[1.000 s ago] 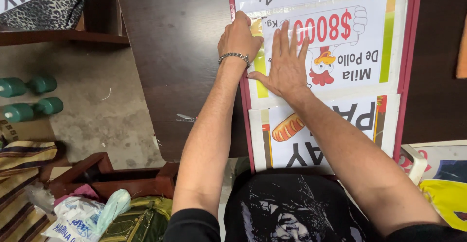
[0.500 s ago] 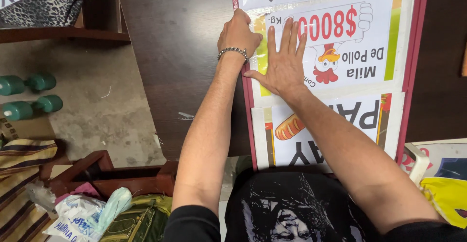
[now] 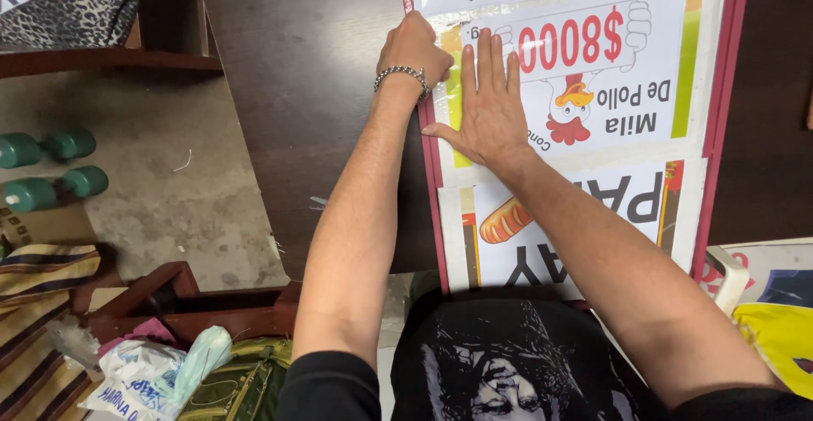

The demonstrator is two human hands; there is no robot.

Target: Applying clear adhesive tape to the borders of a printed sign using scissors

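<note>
Glossy printed sheet (image 3: 593,91) under both hands. Right hand (image 3: 491,108) flat, fingers spread, palm pressing sheet's left part, grasping nothing. Left hand (image 3: 415,44) curled at sheet's left edge just beside it; whether fingers pinch anything, cannot tell. Red-bordered poster board (image 3: 720,133) beneath, lying on dark wooden table (image 3: 313,91).

1. A large printed paper sign (image 3: 593,108) with a red border and a cartoon chicken lies flat on the dark wooden bench (image 3: 313,91).
2. It reaches from the near edge to the far edge.
</note>
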